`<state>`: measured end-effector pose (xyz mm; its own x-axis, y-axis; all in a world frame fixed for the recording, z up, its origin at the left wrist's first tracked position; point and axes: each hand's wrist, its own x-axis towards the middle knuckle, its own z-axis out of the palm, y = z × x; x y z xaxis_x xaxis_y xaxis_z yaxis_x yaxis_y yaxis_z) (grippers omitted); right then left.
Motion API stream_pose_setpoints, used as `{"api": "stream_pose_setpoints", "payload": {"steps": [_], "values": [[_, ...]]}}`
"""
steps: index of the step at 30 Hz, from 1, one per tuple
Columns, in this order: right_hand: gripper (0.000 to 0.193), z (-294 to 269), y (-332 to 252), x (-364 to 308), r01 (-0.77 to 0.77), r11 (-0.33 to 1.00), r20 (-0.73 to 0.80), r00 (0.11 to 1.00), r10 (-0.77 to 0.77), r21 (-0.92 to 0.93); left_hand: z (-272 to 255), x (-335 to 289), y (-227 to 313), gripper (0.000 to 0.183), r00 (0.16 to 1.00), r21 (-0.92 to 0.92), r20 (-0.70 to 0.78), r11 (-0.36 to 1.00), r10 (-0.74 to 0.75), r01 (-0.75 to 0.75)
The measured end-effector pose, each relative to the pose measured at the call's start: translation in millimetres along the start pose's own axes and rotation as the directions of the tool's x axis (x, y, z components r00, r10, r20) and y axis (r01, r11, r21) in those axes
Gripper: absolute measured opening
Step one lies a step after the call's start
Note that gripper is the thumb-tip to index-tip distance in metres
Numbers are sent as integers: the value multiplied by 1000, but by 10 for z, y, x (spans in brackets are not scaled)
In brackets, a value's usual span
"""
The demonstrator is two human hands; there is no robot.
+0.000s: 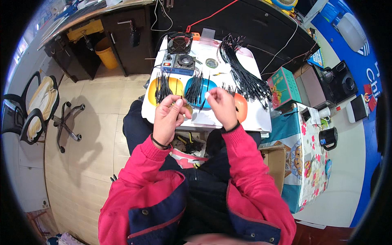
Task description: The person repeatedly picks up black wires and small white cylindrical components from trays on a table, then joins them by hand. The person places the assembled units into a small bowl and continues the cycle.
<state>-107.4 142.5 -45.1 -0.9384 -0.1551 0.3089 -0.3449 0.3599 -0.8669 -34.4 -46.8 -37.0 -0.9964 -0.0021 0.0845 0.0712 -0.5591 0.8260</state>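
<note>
My left hand (166, 120) is raised over the front edge of the white table, thumb and fingertips pinched together. A small yellowish-brown rounded thing (188, 108) shows against its fingers; its kind is unclear. To the right, my right hand (223, 109) is closed in a pinch above the blue tray's right side. A small pale spot shows at its fingertips, too small to name. Just beyond the hands, thin black cables lie in a yellow tray (152, 90) and in a blue tray (211, 85). An orange tray (241, 107) is partly hidden behind my right hand.
On the white table (257, 122) stand a small fan (179, 43), a blue-and-grey soldering device (178, 65) and a round tin (211, 63). A large bundle of black cables (245, 75) lies at the right. A green box (286, 87) and a cloth-covered table (304, 163) stand farther right.
</note>
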Motion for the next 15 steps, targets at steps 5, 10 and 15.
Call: {"api": "stream_pose_setpoints", "payload": {"steps": [5, 10, 15], "values": [[11, -144, -498, -907, -276, 872, 282, 945, 168, 404, 264, -279, -147, 13, 993, -61, -47, 992, 105, -108], [10, -212, -631, -1164, -246, 884, 272, 952, 143, 398, 475, -487, -182, 6, 1000, -176, -13, 984, 17, -19], [10, -284, -665, -1295, -225, 912, 267, 954, 135, 343, 619, -618, -173, 5, 996, -200, 35, 977, 78, -70]]}}
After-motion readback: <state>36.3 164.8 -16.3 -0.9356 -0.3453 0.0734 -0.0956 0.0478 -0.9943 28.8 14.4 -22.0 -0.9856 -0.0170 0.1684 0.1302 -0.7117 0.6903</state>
